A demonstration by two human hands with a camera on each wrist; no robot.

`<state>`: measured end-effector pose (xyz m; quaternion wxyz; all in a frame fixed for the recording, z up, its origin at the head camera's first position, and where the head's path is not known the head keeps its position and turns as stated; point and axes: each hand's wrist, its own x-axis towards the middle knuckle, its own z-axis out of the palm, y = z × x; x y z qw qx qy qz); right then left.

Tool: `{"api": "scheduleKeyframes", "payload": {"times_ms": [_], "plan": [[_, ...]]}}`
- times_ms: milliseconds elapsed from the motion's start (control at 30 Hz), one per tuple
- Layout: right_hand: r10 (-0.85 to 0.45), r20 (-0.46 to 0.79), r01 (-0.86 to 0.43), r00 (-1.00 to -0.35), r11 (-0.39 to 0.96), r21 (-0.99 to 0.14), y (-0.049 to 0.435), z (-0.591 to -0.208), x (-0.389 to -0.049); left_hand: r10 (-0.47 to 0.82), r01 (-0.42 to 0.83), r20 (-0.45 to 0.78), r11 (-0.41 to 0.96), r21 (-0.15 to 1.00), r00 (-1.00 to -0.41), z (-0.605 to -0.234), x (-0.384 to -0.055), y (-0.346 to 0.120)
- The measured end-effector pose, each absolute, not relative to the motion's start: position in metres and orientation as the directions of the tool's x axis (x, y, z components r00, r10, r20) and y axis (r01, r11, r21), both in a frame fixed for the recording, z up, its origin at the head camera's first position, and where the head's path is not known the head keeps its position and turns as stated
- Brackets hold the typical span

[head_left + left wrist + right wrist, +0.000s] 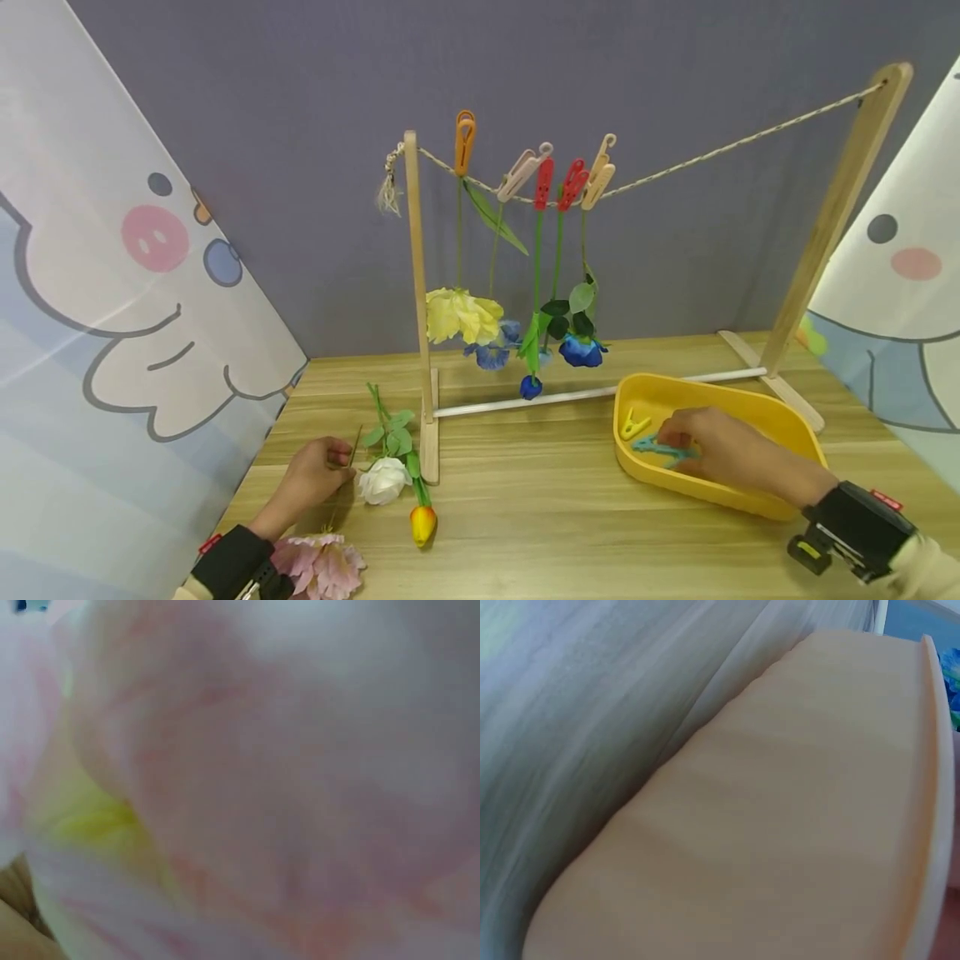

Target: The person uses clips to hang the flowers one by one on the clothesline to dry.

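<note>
The person's left hand (311, 477) pinches the stem of the pink flower (321, 568), its bloom lying on the table near the wrist, with a white rose (384, 481) and a tulip (423, 525) just beside. Over in the bin (660, 388), the right hand (723, 446) has a teal clip (651, 447) between fingers and thumb, near a yellow clip (635, 426).

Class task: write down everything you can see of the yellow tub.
The yellow tub is long, with rounded ends, an open top and a lipped rim. It looks like plastic, its outer wall faintly rippled. It stands upright on the wooden table, near the white bar. A yellow clip lies inside; the right hand, also inside, pinches a blue-green clip.
</note>
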<state>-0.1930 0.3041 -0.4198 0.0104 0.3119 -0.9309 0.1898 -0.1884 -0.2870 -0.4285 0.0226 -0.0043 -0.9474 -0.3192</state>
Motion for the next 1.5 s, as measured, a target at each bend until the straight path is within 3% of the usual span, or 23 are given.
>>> {"api": "scheduleKeyframes", "payload": {"times_ms": [233,633,833,1100,1333,1500], "plan": [[-0.617,0.153,-0.627,-0.772,0.699,-0.343,0.297,-0.422,-0.198,-0.033,-0.017,0.012,0.749,0.663,-0.999,-0.431,-0.188,-0.287],[-0.601,0.182,-0.619,-0.778,0.682,-0.391,0.300,-0.426,-0.197,-0.036,-0.110,-0.105,0.449,0.887,-0.994,-0.431,-0.183,-0.285],[-0.544,0.124,-0.543,-0.830,0.736,-0.405,0.308,-0.420,-0.195,-0.009,-0.118,-0.124,0.377,0.919,-0.992,-0.430,-0.183,-0.282],[-0.542,0.228,-0.587,-0.809,0.728,-0.353,0.318,-0.410,-0.193,-0.004,-0.145,-0.152,0.322,0.936,-0.988,-0.423,-0.184,-0.280],[-0.557,0.292,-0.628,-0.777,0.710,-0.317,0.326,-0.403,-0.196,-0.038,-0.120,-0.114,0.337,0.934,-0.993,-0.405,-0.182,-0.277],[-0.559,0.306,-0.635,-0.771,0.715,-0.293,0.326,-0.398,-0.196,-0.056,-0.106,-0.095,0.269,0.957,-0.994,-0.391,-0.181,-0.264]]}}
